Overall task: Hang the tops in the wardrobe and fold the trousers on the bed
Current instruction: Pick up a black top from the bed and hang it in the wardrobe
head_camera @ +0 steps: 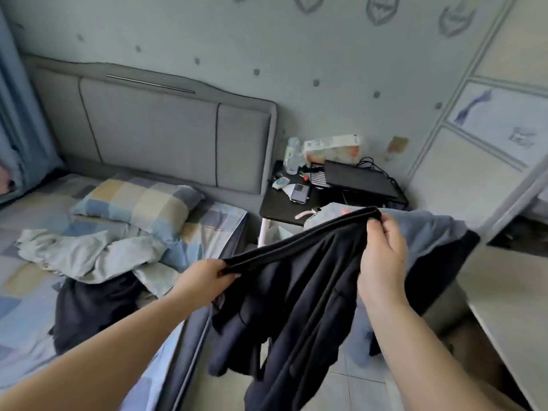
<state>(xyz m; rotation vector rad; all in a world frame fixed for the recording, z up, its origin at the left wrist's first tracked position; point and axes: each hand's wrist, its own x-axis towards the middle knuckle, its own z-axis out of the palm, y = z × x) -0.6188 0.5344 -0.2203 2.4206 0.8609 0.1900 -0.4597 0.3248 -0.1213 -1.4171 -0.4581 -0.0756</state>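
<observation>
Dark navy trousers point(299, 307) hang in the air beside the bed, stretched out by their black waistband. My left hand point(207, 280) pinches the waistband's left end. My right hand point(382, 256) grips its right end, higher up. The legs dangle toward the tiled floor. On the bed point(26, 295) lie a crumpled pale grey garment point(89, 253) and a dark garment point(95, 310) near the mattress edge. Behind the trousers, a blue-grey and black garment point(436, 241) is draped over something I cannot make out.
A checked pillow point(139, 203) lies against the grey headboard point(154, 134). A black bedside table point(281, 209) carries a laptop point(358, 179), a phone, bottles and cables. Wardrobe panels point(504, 120) stand at the right, with a pale desk edge point(510, 310) below them.
</observation>
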